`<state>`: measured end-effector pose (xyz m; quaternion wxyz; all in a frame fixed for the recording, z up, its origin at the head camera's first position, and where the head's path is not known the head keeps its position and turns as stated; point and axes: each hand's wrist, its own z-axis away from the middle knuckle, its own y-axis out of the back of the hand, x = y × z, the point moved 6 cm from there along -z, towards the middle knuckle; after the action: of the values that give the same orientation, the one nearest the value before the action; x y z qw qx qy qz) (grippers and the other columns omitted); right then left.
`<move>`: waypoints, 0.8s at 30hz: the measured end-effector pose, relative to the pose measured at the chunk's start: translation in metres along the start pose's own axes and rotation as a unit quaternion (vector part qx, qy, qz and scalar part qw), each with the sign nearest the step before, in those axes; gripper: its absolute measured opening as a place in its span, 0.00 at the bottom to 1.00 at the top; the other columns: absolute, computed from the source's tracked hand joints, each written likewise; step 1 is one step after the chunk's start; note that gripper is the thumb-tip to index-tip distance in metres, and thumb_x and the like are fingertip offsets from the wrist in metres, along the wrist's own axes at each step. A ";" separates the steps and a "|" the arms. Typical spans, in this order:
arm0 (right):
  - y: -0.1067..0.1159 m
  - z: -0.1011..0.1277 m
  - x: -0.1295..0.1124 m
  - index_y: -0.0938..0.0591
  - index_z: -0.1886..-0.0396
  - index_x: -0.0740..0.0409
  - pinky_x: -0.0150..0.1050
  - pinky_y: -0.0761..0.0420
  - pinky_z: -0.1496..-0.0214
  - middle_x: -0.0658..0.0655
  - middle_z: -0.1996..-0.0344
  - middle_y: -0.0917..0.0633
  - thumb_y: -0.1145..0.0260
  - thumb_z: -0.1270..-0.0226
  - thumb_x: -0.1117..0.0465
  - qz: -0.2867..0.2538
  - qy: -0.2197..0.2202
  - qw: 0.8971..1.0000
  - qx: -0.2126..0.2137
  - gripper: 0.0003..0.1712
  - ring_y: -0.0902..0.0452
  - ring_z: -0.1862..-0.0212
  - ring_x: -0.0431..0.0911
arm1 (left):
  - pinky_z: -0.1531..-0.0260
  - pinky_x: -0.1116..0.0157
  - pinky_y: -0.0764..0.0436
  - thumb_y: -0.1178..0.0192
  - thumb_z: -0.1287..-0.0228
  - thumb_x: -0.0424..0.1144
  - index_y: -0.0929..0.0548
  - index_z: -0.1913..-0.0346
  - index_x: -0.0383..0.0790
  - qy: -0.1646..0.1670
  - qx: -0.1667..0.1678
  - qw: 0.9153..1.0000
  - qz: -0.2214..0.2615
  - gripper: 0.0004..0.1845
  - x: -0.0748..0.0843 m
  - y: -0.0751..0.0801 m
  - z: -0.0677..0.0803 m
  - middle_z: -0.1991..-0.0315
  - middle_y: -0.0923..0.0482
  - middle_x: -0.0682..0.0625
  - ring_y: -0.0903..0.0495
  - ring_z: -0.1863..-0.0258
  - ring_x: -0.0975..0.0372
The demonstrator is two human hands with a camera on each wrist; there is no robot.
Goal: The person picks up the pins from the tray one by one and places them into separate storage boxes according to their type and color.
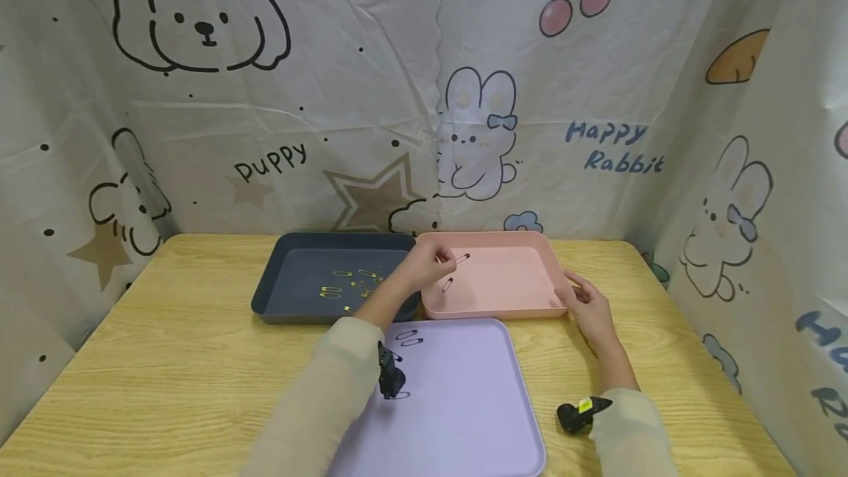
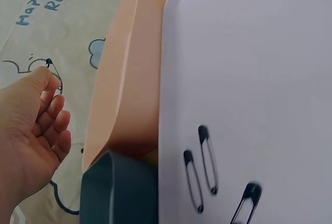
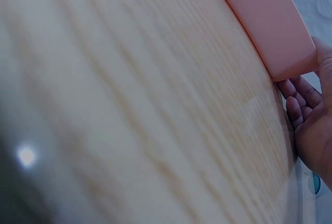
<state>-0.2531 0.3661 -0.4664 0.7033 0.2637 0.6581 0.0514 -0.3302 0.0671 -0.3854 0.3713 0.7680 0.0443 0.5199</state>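
Observation:
My left hand [image 1: 429,265] pinches a black safety pin [image 2: 56,76] between thumb and fingertips, over the left part of the pink tray [image 1: 503,308]. Another black safety pin [image 1: 447,285] lies in that tray below the hand. At the tray's right end, my right hand [image 1: 592,315] holds its edge; the right wrist view shows the thumb at the wall and the other fingers bent beside the corner. Several black safety pins [image 1: 412,342] rest on the lavender tray [image 1: 464,403], partly hidden by the left forearm. Several gold safety pins [image 1: 342,273] are in the dark blue tray [image 1: 285,293].
All three trays stand on a wood-grain table [image 1: 199,359]. The dark blue and pink trays sit side by side at the back, with the lavender one in front. A printed cloth [image 1: 371,94] hangs behind and along the sides.

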 end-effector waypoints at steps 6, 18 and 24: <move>0.000 -0.002 0.002 0.34 0.32 0.52 0.17 0.32 0.58 0.65 0.42 0.26 0.40 0.36 0.45 0.000 -0.004 1.000 0.003 0.35 0.33 0.60 0.23 | 0.80 0.73 0.36 0.47 0.44 0.28 0.26 0.79 0.38 0.030 -0.005 0.999 0.022 0.08 -0.001 -0.012 0.000 0.80 0.32 0.53 0.35 0.80 0.65; 0.000 -0.002 0.003 0.34 0.32 0.52 0.18 0.31 0.59 0.65 0.43 0.26 0.40 0.36 0.45 0.000 0.003 1.000 0.004 0.35 0.32 0.60 0.24 | 0.71 0.71 0.31 0.45 0.42 0.35 0.20 0.67 0.37 0.105 0.020 0.994 0.022 0.05 -0.017 -0.027 0.003 0.72 0.26 0.52 0.31 0.72 0.64; 0.000 -0.002 0.004 0.34 0.31 0.51 0.17 0.32 0.59 0.64 0.42 0.26 0.40 0.36 0.44 0.003 -0.004 1.000 0.003 0.36 0.33 0.59 0.24 | 0.66 0.70 0.30 0.45 0.41 0.35 0.21 0.65 0.38 0.113 0.022 0.993 0.030 0.05 -0.024 -0.032 0.003 0.69 0.25 0.51 0.30 0.69 0.63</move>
<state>-0.2548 0.3685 -0.4697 0.7050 0.2680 0.6547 0.0502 -0.3284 0.0780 -0.4239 0.3313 0.7132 0.0742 0.6133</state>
